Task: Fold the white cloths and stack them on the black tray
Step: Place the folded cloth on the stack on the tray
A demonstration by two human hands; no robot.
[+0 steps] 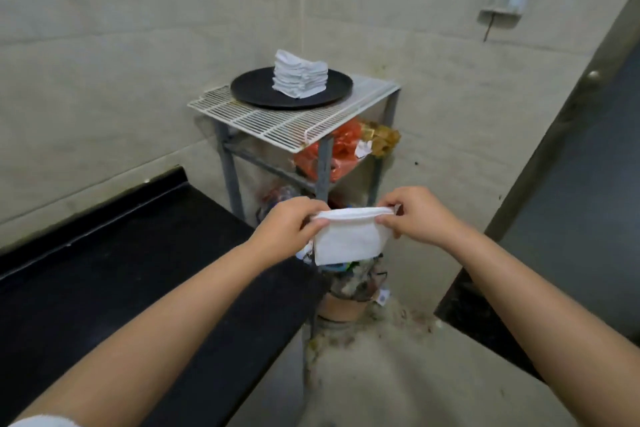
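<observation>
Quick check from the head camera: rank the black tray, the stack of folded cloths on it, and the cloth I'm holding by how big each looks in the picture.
1. black tray, plainly widest.
2 and 3. held cloth and stack of folded cloths: the held one covers somewhat more of the picture, but it is far nearer the camera, so I would not rank them.

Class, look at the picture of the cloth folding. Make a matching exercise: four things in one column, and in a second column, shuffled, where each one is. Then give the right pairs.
Things
1. white cloth
2. stack of folded cloths
3. black tray
4. orange plastic bags

Places
A. on the white wire rack
B. on the shelf under the rack top
C. pinched between the left hand and right hand
D. on the tray

Pairs: 1-C, 2-D, 3-A, 4-B
</observation>
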